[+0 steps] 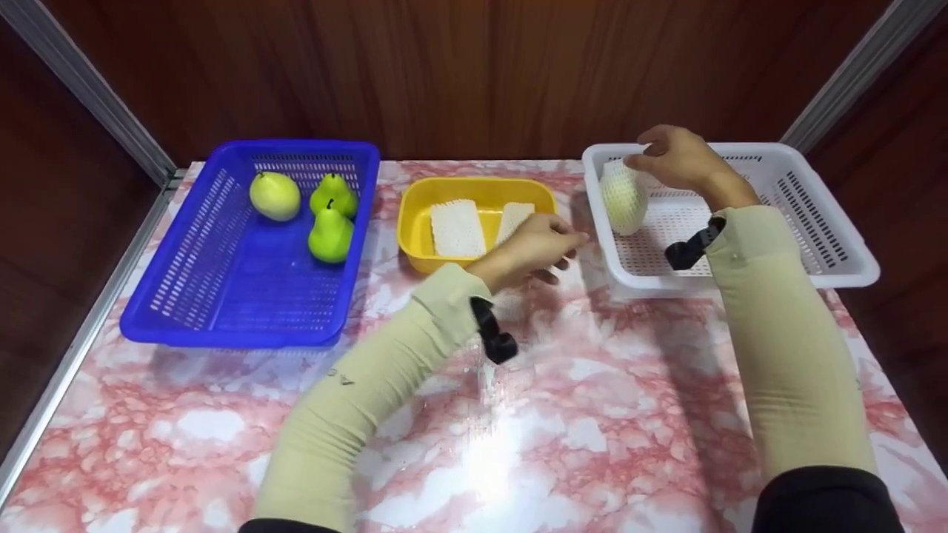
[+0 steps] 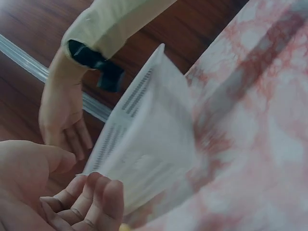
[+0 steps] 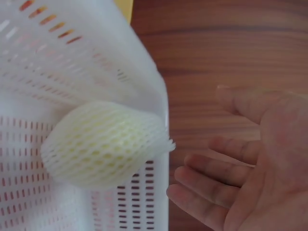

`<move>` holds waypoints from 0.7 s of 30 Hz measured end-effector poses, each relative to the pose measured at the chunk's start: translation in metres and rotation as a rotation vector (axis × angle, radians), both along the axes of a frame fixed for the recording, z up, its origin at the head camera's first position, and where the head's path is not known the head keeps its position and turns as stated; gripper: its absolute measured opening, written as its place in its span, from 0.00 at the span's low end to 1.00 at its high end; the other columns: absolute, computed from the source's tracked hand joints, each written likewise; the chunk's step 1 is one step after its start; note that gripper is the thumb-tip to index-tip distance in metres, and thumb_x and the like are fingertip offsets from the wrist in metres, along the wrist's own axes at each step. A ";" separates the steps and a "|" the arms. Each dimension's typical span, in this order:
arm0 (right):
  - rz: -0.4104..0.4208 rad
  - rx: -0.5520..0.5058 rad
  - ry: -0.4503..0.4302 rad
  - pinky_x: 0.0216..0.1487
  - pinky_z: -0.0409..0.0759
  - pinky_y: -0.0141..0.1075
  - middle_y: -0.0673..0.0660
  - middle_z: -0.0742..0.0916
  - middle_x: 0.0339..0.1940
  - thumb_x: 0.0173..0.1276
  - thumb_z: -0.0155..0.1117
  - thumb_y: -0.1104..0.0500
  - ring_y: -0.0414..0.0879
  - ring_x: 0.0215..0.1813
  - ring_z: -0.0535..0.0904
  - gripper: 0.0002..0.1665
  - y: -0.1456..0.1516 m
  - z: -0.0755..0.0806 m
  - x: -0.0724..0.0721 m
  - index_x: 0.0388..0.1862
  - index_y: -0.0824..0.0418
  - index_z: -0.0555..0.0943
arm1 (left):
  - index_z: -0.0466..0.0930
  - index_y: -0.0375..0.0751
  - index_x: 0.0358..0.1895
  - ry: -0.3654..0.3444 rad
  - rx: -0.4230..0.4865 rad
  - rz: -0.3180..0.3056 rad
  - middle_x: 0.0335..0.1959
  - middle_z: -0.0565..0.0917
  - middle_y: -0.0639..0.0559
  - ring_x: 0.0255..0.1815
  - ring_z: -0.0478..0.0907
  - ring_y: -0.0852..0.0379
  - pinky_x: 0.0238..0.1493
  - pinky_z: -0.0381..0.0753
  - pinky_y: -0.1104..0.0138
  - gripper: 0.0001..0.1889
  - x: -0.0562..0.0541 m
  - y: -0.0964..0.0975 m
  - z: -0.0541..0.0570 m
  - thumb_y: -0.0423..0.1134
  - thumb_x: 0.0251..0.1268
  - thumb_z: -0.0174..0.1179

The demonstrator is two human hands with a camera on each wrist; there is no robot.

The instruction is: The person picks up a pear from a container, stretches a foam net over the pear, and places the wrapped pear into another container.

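Observation:
A pale yellow fruit in a white foam net leans at the back left corner of the white basket. My right hand hovers over that basket's back rim. In the right wrist view its fingers spread apart from the netted fruit, holding nothing. My left hand hangs between the yellow tub and the white basket, its fingers loosely bent around nothing. It partly hides one of two flat white foam nets in the tub.
At the left stands a blue basket with a yellow pear and two green pears toward its back. A brown wood panel rises behind the marbled red and white table.

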State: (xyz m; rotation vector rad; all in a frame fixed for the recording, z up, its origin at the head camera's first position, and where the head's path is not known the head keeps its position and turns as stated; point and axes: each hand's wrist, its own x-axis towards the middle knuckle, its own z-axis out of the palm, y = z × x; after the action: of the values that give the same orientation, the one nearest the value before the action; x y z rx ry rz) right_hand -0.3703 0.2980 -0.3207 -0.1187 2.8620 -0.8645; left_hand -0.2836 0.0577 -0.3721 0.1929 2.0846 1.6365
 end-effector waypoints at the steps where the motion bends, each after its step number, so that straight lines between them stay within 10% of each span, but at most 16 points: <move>1: -0.003 -0.001 0.014 0.67 0.70 0.57 0.75 0.75 0.66 0.76 0.58 0.46 0.65 0.66 0.71 0.39 -0.002 0.001 0.000 0.74 0.71 0.65 | 0.79 0.41 0.41 0.006 -0.020 -0.011 0.35 0.80 0.49 0.29 0.76 0.58 0.34 0.86 0.60 0.08 -0.001 -0.005 0.005 0.43 0.74 0.61; 9: -0.052 -0.077 0.064 0.34 0.79 0.26 0.65 0.85 0.54 0.77 0.57 0.51 0.37 0.37 0.81 0.26 -0.011 0.010 0.008 0.64 0.69 0.77 | 0.81 0.34 0.49 0.122 -0.095 -0.043 0.40 0.82 0.46 0.37 0.80 0.53 0.26 0.83 0.68 0.11 -0.012 -0.047 0.047 0.40 0.74 0.59; 21: -0.009 -0.211 0.035 0.28 0.81 0.27 0.52 0.86 0.34 0.79 0.56 0.56 0.37 0.29 0.82 0.18 -0.054 0.027 0.031 0.55 0.69 0.80 | 0.78 0.38 0.54 0.215 -0.058 0.140 0.45 0.82 0.44 0.40 0.82 0.54 0.38 0.87 0.66 0.11 -0.033 -0.146 0.091 0.40 0.77 0.57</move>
State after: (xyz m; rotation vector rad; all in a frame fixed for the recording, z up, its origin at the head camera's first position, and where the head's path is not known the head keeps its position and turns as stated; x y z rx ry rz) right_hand -0.3392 0.2439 -0.2933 -0.1454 2.7969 -1.1754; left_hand -0.3165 -0.0884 -0.2807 0.2156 2.3511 1.6982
